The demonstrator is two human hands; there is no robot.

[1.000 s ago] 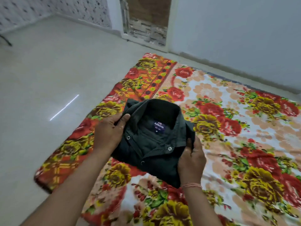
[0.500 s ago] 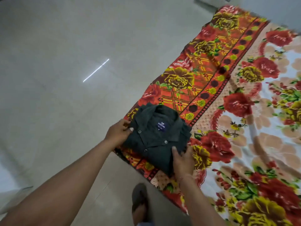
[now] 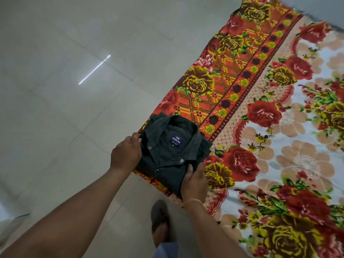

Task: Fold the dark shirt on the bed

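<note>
Left hand (image 3: 126, 153) clamps the left edge of the dark shirt (image 3: 171, 153), lower centre of frame, folded into a square at the bed (image 3: 279, 138) edge; right hand (image 3: 194, 181) grips its near-right corner. Folding looks finished; next probably release.

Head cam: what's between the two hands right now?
The folded dark shirt, collar up: left hand on one side edge, right hand on its near corner.
</note>
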